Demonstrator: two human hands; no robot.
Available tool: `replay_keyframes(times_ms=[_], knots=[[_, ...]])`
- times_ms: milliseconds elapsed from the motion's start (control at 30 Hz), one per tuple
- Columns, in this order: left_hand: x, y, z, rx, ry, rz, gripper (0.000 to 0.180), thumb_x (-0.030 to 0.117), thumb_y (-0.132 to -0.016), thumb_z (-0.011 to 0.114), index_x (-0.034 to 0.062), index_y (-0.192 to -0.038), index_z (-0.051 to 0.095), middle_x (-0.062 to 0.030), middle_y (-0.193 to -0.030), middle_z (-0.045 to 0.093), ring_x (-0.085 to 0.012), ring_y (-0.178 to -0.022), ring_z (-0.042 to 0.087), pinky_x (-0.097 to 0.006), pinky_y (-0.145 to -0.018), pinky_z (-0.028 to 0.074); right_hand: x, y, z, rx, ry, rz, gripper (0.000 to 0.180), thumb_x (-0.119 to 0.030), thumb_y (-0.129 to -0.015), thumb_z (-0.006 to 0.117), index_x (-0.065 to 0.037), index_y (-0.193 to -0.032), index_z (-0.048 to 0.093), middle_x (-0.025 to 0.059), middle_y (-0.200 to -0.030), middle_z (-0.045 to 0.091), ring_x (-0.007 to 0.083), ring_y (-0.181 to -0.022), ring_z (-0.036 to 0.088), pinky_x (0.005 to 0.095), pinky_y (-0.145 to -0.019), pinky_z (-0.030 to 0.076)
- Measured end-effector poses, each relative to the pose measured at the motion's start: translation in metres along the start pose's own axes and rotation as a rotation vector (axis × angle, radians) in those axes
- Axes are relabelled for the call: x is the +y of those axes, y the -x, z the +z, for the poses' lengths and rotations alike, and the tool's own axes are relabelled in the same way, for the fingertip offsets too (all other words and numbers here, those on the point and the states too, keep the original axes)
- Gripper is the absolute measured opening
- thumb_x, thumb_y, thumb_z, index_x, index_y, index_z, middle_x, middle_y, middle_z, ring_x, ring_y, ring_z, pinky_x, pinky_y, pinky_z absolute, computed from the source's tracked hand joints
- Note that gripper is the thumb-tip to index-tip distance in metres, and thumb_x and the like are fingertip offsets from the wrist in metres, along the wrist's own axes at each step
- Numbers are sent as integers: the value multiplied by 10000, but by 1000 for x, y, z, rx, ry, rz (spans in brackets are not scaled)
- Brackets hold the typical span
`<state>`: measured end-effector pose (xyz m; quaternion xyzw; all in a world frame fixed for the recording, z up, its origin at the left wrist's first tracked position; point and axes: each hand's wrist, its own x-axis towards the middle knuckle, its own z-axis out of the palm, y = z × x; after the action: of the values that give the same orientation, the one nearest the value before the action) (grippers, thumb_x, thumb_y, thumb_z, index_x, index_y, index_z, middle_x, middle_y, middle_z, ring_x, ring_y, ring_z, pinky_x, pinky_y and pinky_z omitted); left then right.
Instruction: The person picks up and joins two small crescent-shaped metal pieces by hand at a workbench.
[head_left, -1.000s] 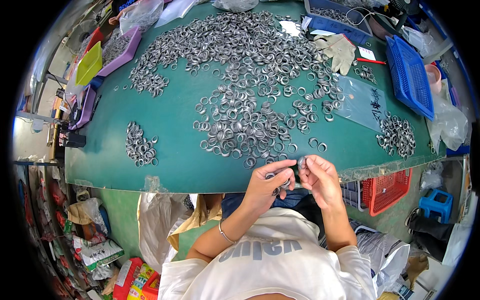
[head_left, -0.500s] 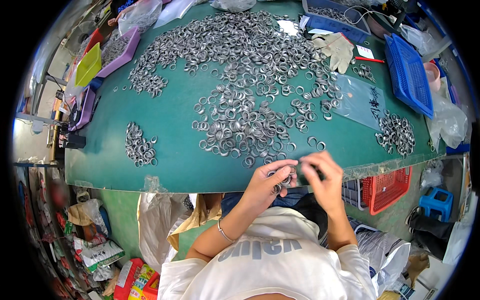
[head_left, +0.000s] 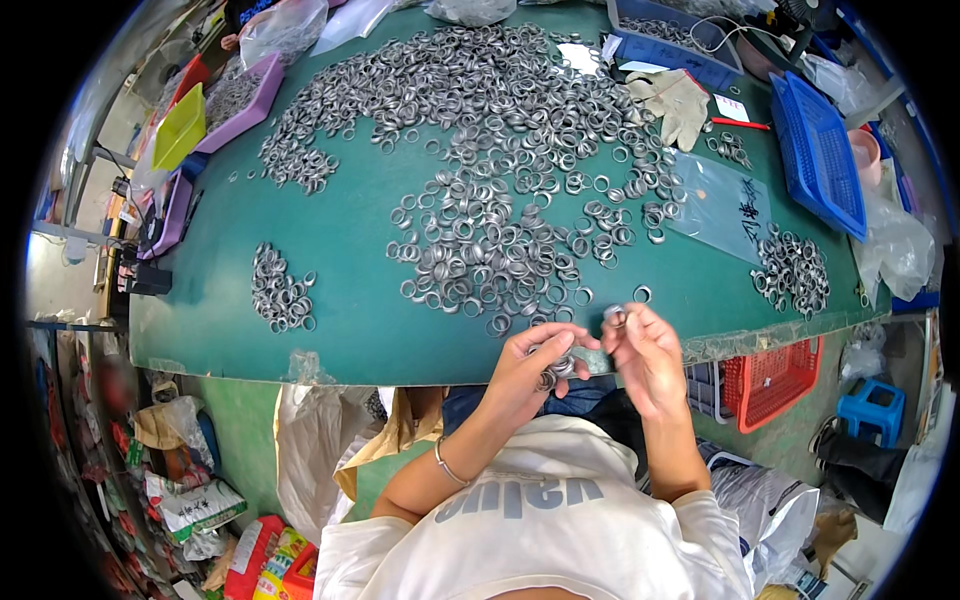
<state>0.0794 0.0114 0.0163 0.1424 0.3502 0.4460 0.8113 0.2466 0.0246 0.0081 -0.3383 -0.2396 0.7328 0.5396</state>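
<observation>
Several grey metal rings (head_left: 557, 369) rest in my left hand (head_left: 530, 365), its fingers curled round them at the table's front edge. Close by on the right, my right hand (head_left: 648, 355) pinches a single metal ring (head_left: 613, 316) between thumb and fingertips. A lone ring (head_left: 642, 294) lies on the green table (head_left: 340, 215) just beyond that hand. The large heap of rings (head_left: 480, 245) spreads from in front of my hands to the far side. Smaller piles of rings lie at the left (head_left: 280, 290) and at the right (head_left: 790, 272).
A clear plastic bag (head_left: 715, 200) lies flat right of the heap, near a work glove (head_left: 675, 105) and a red pen (head_left: 742, 124). Blue baskets (head_left: 815, 150) stand at the right edge, purple and yellow bins (head_left: 180, 130) at the far left. Below the table is a red basket (head_left: 775, 380).
My right hand has lifted a ring, now visible in its fingertips; one of two loose rings near it is gone from the table. My left hand stays nearly in place with its rings.
</observation>
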Motion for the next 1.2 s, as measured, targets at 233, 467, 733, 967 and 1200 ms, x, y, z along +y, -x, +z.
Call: replay_keyframes(times_ms=[233, 467, 733, 967, 1200], knots=[[-2, 4, 0, 27, -99, 45, 221, 92, -841, 592, 9, -1046, 588, -105, -859, 630, -140, -663, 580, -188, -424, 400, 1, 6, 11, -172, -380, 318, 192, -214, -917, 470, -41, -944, 547, 55, -934, 560, 194, -877, 537, 347, -758, 450], [-3, 6, 2, 43, -99, 45, 261, 115, -850, 593, 4, -1085, 576, -78, -810, 618, -125, -659, 564, -180, -417, 380, 8, 12, 10, -115, -93, 176, 147, -162, -894, 519, -20, -911, 551, 56, -939, 578, 201, -855, 554, 342, -748, 451], [-3, 5, -3, 83, -108, 44, 201, 166, -870, 564, 8, -993, 577, -71, -827, 587, -127, -638, 550, -177, -401, 361, -4, 7, 32, -208, 1106, -642, 103, 32, -695, 647, 0, -790, 623, 100, -813, 579, 247, -751, 531, 312, -689, 426], [-1, 6, -5, 52, -13, 21, 176, 176, -860, 569, 47, -980, 571, -72, -786, 572, -125, -606, 523, -184, -399, 344, -5, -47, 26, 40, 1592, -764, 132, -15, -706, 643, -43, -835, 636, 70, -766, 553, 249, -766, 500, 349, -693, 370], [5, 10, -4, 79, -1, 29, 158, 159, -854, 580, 52, -970, 581, -76, -799, 578, -134, -604, 533, -189, -399, 347, 4, -46, 13, 90, 944, -390, 80, -53, -771, 638, -11, -832, 608, 6, -762, 563, 116, -702, 502, 253, -663, 382]])
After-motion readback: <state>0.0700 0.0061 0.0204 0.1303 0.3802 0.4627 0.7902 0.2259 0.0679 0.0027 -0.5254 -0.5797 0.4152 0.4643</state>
